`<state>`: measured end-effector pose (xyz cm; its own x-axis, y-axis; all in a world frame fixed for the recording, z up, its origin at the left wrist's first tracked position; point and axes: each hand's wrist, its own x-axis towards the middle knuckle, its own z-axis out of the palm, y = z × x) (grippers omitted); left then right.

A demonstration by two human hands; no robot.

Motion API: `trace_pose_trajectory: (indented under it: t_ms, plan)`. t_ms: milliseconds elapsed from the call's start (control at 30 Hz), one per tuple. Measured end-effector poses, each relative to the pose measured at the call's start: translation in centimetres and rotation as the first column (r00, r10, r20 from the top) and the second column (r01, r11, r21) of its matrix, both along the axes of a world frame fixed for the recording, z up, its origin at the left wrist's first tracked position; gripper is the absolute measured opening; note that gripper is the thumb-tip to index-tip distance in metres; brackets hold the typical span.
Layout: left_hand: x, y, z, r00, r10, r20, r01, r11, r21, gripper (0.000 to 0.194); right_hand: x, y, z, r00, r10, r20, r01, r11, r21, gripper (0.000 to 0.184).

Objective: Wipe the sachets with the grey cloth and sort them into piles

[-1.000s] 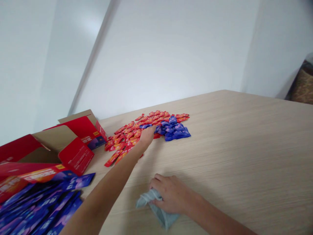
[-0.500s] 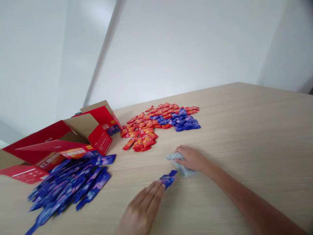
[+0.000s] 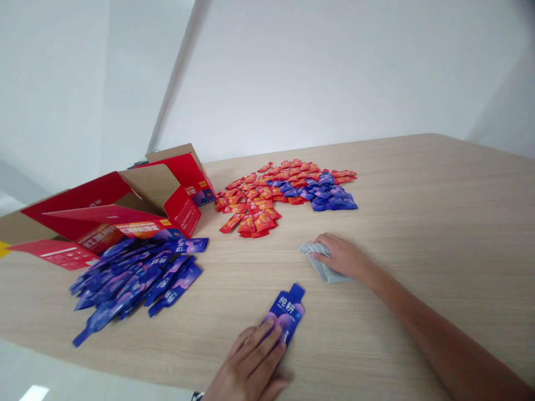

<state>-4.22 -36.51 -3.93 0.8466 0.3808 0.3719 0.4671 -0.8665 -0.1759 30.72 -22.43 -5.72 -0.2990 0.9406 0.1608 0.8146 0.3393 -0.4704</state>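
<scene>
My left hand (image 3: 253, 365) lies near the table's front edge. Its fingers are held together on the lower end of a blue pouch (image 3: 287, 313) with white characters, which lies flat on the wooden table (image 3: 418, 223). My right hand (image 3: 345, 259) reaches in from the right and grips a crumpled grey cloth (image 3: 318, 260) against the tabletop. Both hands are in front of a spread pile of small red sachets (image 3: 254, 203) and small blue sachets (image 3: 324, 192).
An open red cardboard box (image 3: 125, 206) lies on its side at the left. A heap of long blue pouches (image 3: 134, 278) spills out in front of it. White walls stand behind the table, and its front edge (image 3: 125, 367) runs along the lower left.
My left hand drew back from the far sachet pile to the front edge, bringing one blue pouch, now flat on the table. My right hand stays on the cloth. The view shifted.
</scene>
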Motion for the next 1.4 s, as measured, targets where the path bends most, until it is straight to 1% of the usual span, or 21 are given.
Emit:
trace_pose_trajectory:
  t_ms: [100,167,267,333,400,500,600,667,733,800,900,967,1000,1033,1100,1167,1233,1300,1400]
  plan:
    - [-0.5,-0.4,-0.1,0.998,-0.012,0.064,0.018,0.995,-0.095,0.034,-0.2,-0.2,0.0,0.999,-0.032,0.003,0.032,0.999,0.016,0.026]
    - [-0.9,-0.7,-0.2,0.996,-0.016,0.088,0.03,0.987,-0.159,0.032,-0.5,-0.5,0.3,0.998,-0.068,-0.008,0.068,0.996,0.06,0.026]
    - [-1.1,-1.1,-0.4,0.989,-0.028,0.148,0.061,0.972,-0.226,0.031,-1.5,-1.5,1.6,0.993,-0.102,-0.059,0.111,0.978,0.176,0.028]
    - [-1.0,-1.2,-0.4,0.979,-0.034,0.201,0.084,0.966,-0.243,0.031,-2.5,-2.6,2.7,0.993,-0.076,-0.096,0.096,0.969,0.226,0.029]
    - [-0.9,-1.3,-0.4,0.973,-0.014,0.232,0.077,0.962,-0.263,0.03,-3.9,-3.9,3.6,0.993,-0.002,-0.117,0.031,0.97,0.241,0.028]
    - [-0.7,-1.2,-0.5,0.971,0.021,0.236,0.053,0.952,-0.302,0.032,-6.9,-6.6,4.3,0.978,0.185,-0.093,-0.163,0.965,0.204,0.026]
    - [-0.7,-1.1,-0.6,0.971,0.034,0.238,0.05,0.94,-0.338,0.039,-10.3,-9.4,4.1,0.925,0.379,0.023,-0.379,0.916,0.131,0.023]
    - [-0.8,-1.0,-0.6,0.967,0.041,0.253,0.053,0.935,-0.351,0.042,-12.0,-10.3,3.5,0.891,0.438,0.121,-0.447,0.892,0.062,0.018]
    - [-0.8,-0.9,-0.5,0.967,0.024,0.255,0.067,0.936,-0.345,0.047,-12.5,-9.9,3.0,0.883,0.427,0.196,-0.437,0.899,0.006,0.016]
    - [-0.9,-0.8,-0.5,0.972,-0.002,0.233,0.08,0.942,-0.326,0.053,-11.7,-8.3,2.6,0.9,0.35,0.259,-0.361,0.932,-0.003,0.017]
    - [-1.0,-0.7,-0.7,0.984,-0.018,0.174,0.072,0.948,-0.31,0.054,-9.2,-5.6,3.0,0.929,0.165,0.332,-0.193,0.98,0.053,0.02]
    - [-0.9,-0.8,-1.0,0.987,-0.018,0.163,0.065,0.954,-0.292,0.051,-8.2,-4.9,3.8,0.953,0.064,0.295,-0.104,0.987,0.121,0.021]
    - [-0.9,-0.9,-1.2,0.986,-0.016,0.168,0.064,0.958,-0.28,0.05,-8.2,-5.2,4.3,0.968,0.042,0.248,-0.082,0.984,0.155,0.022]
    - [-0.8,-1.1,-1.4,0.985,-0.014,0.172,0.061,0.96,-0.273,0.05,-8.6,-5.8,4.6,0.979,0.053,0.195,-0.089,0.979,0.181,0.024]
    - [-0.6,-1.4,-1.8,0.985,0.0,0.172,0.051,0.955,-0.291,0.048,-10.1,-7.7,4.9,0.979,0.158,0.128,-0.181,0.964,0.197,0.027]
    - [-0.4,-1.8,-2.0,0.986,0.033,0.164,0.025,0.94,-0.341,0.04,-12.0,-9.7,4.4,0.931,0.334,0.148,-0.354,0.924,0.145,0.025]
    - [-0.4,-1.9,-2.0,0.983,0.058,0.172,0.01,0.929,-0.371,0.035,-13.2,-10.9,3.5,0.883,0.428,0.195,-0.447,0.892,0.07,0.02]
    - [-0.4,-1.8,-1.7,0.987,0.044,0.156,0.016,0.931,-0.365,0.039,-13.3,-10.5,2.7,0.877,0.421,0.233,-0.441,0.897,0.038,0.017]
    - [-0.5,-1.3,-1.2,0.995,-0.007,0.1,0.041,0.941,-0.337,0.051,-11.4,-7.8,2.0,0.916,0.29,0.278,-0.317,0.946,0.06,0.02]
